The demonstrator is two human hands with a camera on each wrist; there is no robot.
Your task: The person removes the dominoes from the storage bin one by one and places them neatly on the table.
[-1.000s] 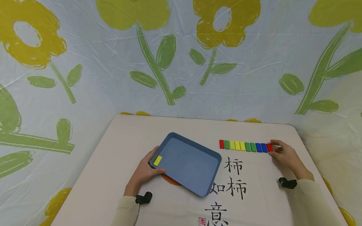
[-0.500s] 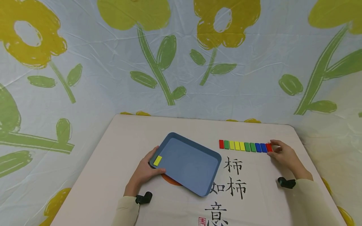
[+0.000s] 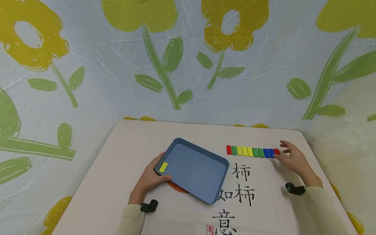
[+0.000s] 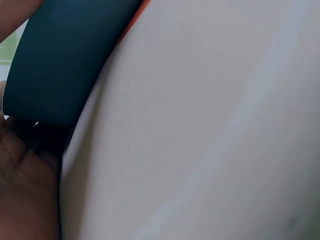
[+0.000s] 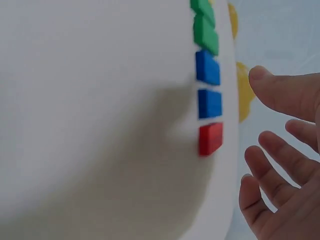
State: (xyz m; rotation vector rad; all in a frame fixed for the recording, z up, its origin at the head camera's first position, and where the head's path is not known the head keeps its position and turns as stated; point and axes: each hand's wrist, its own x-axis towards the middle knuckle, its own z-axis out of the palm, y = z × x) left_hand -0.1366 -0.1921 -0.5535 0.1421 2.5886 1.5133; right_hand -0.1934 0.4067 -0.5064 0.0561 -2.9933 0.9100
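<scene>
My left hand point(image 3: 150, 179) grips the left corner of a blue-grey tray point(image 3: 191, 173), thumb along its near rim. A yellow block point(image 3: 163, 167) lies inside the tray at that corner. In the left wrist view the dark tray wall point(image 4: 60, 60) sits between thumb and fingers. My right hand point(image 3: 295, 160) hovers at the right end of a row of coloured blocks, fingers loosely spread with nothing between them. The end red block point(image 3: 276, 151) is partly behind my thumb in the head view. In the right wrist view that red block point(image 5: 210, 140) stands apart from the fingers, beside a blue block point(image 5: 210, 104).
The row runs left through blue, green and yellow blocks point(image 3: 245, 151) to another red block point(image 3: 229, 149). Black brush characters point(image 3: 242, 172) mark the pale tabletop point(image 3: 141, 140). An orange patch point(image 3: 177, 187) peeks from under the tray. A flowered cloth point(image 3: 117, 71) hangs behind.
My right hand has released the end red block and risen slightly off it, fingers spreading. The row keeps its order. The left hand and tray stay put; the head view has shifted slightly.
</scene>
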